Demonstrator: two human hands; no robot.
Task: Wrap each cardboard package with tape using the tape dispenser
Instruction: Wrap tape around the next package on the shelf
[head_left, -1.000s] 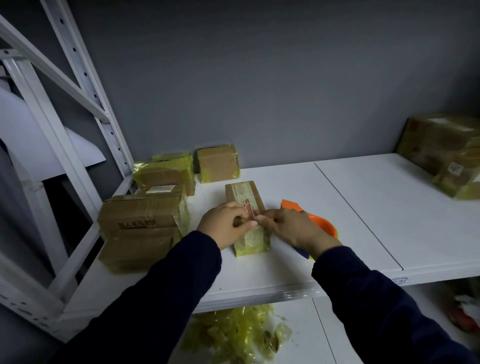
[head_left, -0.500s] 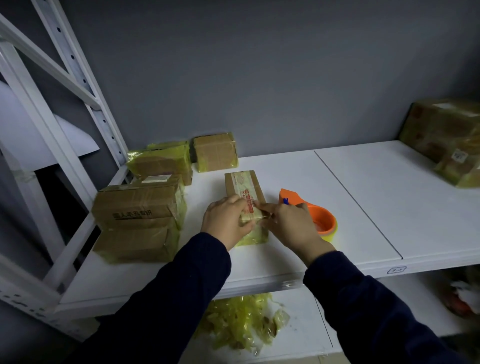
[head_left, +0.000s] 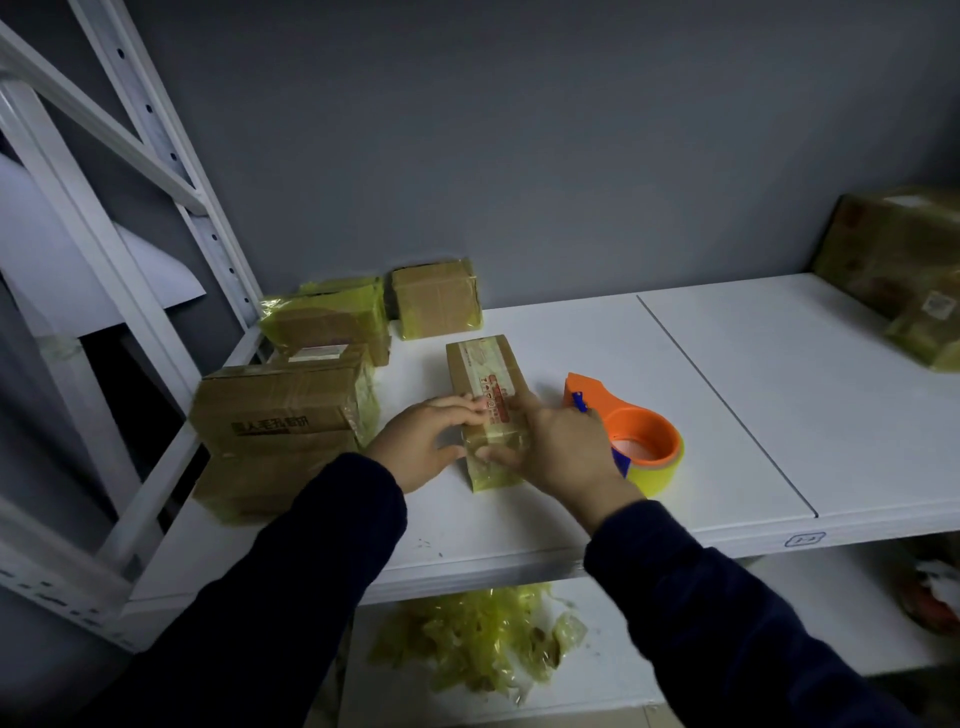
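A small, long cardboard package with yellowish tape and a red-printed label lies in the middle of the white shelf. My left hand holds its near left side, fingers curled over the top edge. From the right, my right hand grips the near end, fingers on top beside the label and thumb on the taped end face. The orange tape dispenser with a yellow tape roll lies on the shelf just right of my right hand, untouched.
Taped boxes are stacked at the left, with two more against the back wall. Larger taped boxes sit at the far right. Crumpled yellow tape scraps lie on the lower shelf. A white rack upright rises at the left.
Both hands have slid from the label on top towards the package's near end, my right thumb now on the end face. The dispenser has stayed put on the shelf.
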